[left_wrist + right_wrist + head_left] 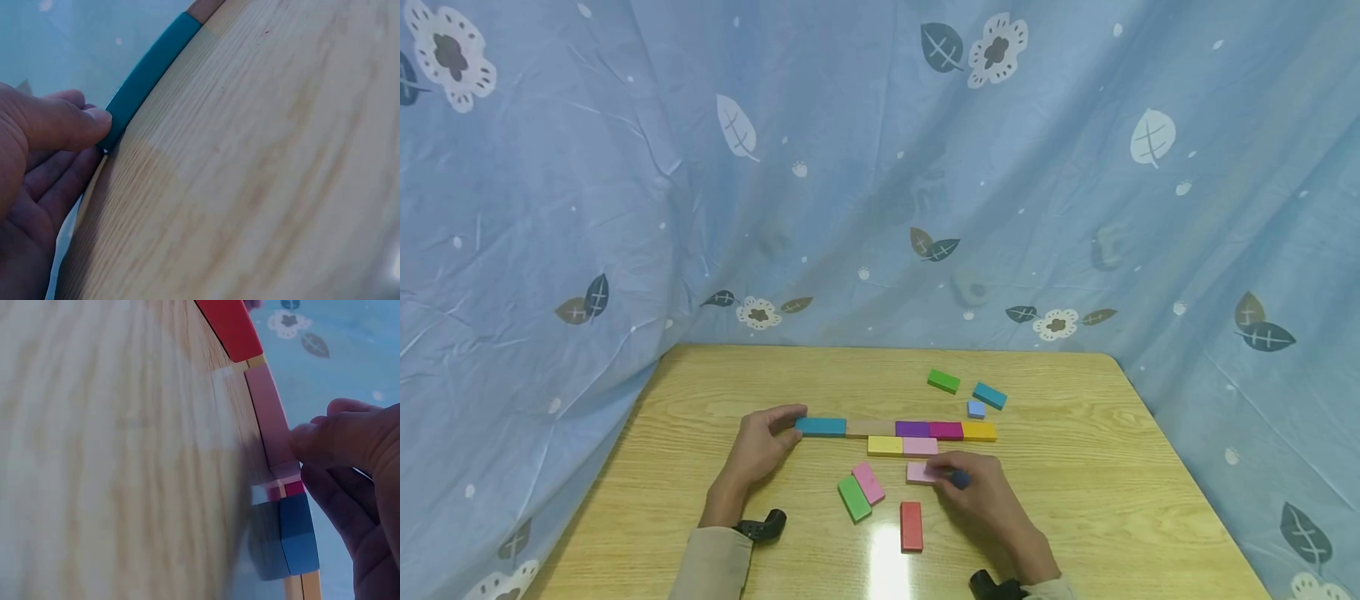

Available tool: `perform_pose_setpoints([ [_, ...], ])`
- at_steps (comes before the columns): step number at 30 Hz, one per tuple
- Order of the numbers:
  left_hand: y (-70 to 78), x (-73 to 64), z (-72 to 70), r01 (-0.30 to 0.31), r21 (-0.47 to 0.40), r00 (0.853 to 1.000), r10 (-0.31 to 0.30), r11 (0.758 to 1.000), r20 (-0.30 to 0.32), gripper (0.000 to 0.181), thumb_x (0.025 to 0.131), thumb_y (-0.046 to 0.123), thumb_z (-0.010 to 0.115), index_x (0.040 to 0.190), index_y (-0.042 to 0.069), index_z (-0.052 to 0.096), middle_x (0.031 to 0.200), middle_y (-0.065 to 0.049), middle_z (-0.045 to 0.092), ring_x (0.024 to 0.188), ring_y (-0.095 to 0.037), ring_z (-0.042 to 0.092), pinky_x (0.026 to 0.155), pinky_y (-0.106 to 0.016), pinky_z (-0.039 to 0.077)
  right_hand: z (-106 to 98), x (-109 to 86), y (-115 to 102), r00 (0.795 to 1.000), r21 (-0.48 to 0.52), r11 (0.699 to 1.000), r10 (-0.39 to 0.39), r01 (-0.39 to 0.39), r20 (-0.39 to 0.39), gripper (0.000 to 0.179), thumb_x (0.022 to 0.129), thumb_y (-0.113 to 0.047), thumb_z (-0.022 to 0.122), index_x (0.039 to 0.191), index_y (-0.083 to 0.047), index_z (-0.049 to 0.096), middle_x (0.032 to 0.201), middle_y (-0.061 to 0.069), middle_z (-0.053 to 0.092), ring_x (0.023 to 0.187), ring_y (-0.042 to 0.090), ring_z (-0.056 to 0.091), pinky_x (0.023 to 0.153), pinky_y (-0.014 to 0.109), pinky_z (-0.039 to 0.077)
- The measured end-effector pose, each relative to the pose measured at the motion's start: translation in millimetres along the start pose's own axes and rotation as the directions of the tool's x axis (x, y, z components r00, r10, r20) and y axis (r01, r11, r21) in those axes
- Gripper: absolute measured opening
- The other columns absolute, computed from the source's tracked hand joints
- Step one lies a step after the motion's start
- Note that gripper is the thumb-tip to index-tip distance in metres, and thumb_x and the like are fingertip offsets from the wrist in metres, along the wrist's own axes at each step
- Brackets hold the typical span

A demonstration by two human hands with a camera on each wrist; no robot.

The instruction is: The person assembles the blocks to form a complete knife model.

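My left hand point(760, 446) pinches the left end of a teal-blue block point(822, 427), thumb on its near side. That block heads a straight row with a plain wood block point(870, 428), a purple block point(912, 429), a magenta block point(946, 431) and an orange block point(979, 431). In front of the row, a yellow block point(885, 446) and a pink block point(921, 447) lie end to end. Nearer still, my right hand point(981, 492) pinches the right end of a pale pink block point(270, 415). A dark blue block point(299, 534) stands beside that hand, partly hidden in the head view.
Near the front lie a green block point(854, 498), a brighter pink block point(868, 482) touching it, and a red block point(912, 527). Behind the row are a green block point(943, 381), a blue block point(990, 396) and a small blue cube point(976, 409). A patterned curtain point(850, 167) borders the table.
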State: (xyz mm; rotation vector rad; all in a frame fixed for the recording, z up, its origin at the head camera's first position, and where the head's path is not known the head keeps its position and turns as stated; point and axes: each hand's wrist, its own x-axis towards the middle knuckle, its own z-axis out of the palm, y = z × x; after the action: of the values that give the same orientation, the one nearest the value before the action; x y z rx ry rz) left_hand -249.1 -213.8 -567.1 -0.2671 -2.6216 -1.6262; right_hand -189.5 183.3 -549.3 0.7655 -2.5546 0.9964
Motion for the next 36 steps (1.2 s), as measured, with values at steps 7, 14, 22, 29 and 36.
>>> perform_pose_setpoints([
  [7, 0.6, -1.0, 0.1, 0.001, -0.002, 1.000, -0.001, 1.000, 0.005, 0.045, 0.099, -0.002, 0.076, 0.143, 0.007, 0.072, 0.143, -0.012, 0.074, 0.136, -0.035, 0.070, 0.114, -0.051, 0.057, 4.8, 6.6, 0.0, 1.000, 0.002, 1.000, 0.005, -0.005, 0.025, 0.029, 0.085, 0.005, 0.089, 0.106, -0.014, 0.084, 0.104, -0.006, 0.084, 0.098, 0.011, 0.079, 0.088, 0.033, 0.068],
  [14, -0.1, -0.9, 0.9, -0.004, -0.012, 1.000, 0.004, 1.000, 0.007, 0.045, 0.099, -0.001, 0.076, 0.143, 0.007, 0.073, 0.143, -0.012, 0.074, 0.135, -0.034, 0.070, 0.114, -0.050, 0.058, 6.5, 10.8, -1.3, 1.000, -0.015, 1.000, 0.017, -0.017, 0.022, 0.027, 0.086, 0.004, 0.089, 0.105, -0.014, 0.084, 0.104, -0.005, 0.084, 0.099, 0.012, 0.079, 0.089, 0.034, 0.068],
  [22, -1.2, -0.1, 1.0, -0.008, -0.010, 1.000, 0.008, 1.000, 0.004, 0.045, 0.099, -0.001, 0.076, 0.143, 0.007, 0.072, 0.143, -0.012, 0.074, 0.136, -0.034, 0.070, 0.114, -0.051, 0.057, 6.2, 12.0, -2.4, 0.998, -0.031, 0.998, 0.054, -0.053, 0.027, 0.026, 0.087, 0.003, 0.089, 0.106, -0.014, 0.084, 0.105, -0.005, 0.084, 0.099, 0.011, 0.078, 0.088, 0.033, 0.068],
  [29, -0.8, -0.2, 1.2, -0.008, -0.005, 1.000, 0.008, 1.000, -0.001, 0.045, 0.099, -0.002, 0.077, 0.143, 0.006, 0.073, 0.143, -0.013, 0.074, 0.136, -0.035, 0.070, 0.114, -0.050, 0.057, 5.4, 12.8, -2.7, 0.998, -0.028, 0.998, 0.059, -0.058, 0.027, 0.025, 0.087, 0.002, 0.089, 0.106, -0.014, 0.084, 0.105, -0.005, 0.084, 0.098, 0.011, 0.078, 0.087, 0.033, 0.068],
  [36, -2.0, -0.3, 1.1, -0.024, 0.008, 1.000, 0.024, 1.000, -0.013, 0.045, 0.098, -0.003, 0.077, 0.142, 0.006, 0.073, 0.142, -0.014, 0.074, 0.135, -0.037, 0.070, 0.114, -0.051, 0.058, 5.3, 12.7, -3.5, 0.999, -0.035, 0.999, 0.038, -0.038, 0.018, 0.026, 0.086, 0.002, 0.090, 0.107, -0.014, 0.084, 0.105, -0.005, 0.084, 0.098, 0.011, 0.079, 0.087, 0.032, 0.068],
])
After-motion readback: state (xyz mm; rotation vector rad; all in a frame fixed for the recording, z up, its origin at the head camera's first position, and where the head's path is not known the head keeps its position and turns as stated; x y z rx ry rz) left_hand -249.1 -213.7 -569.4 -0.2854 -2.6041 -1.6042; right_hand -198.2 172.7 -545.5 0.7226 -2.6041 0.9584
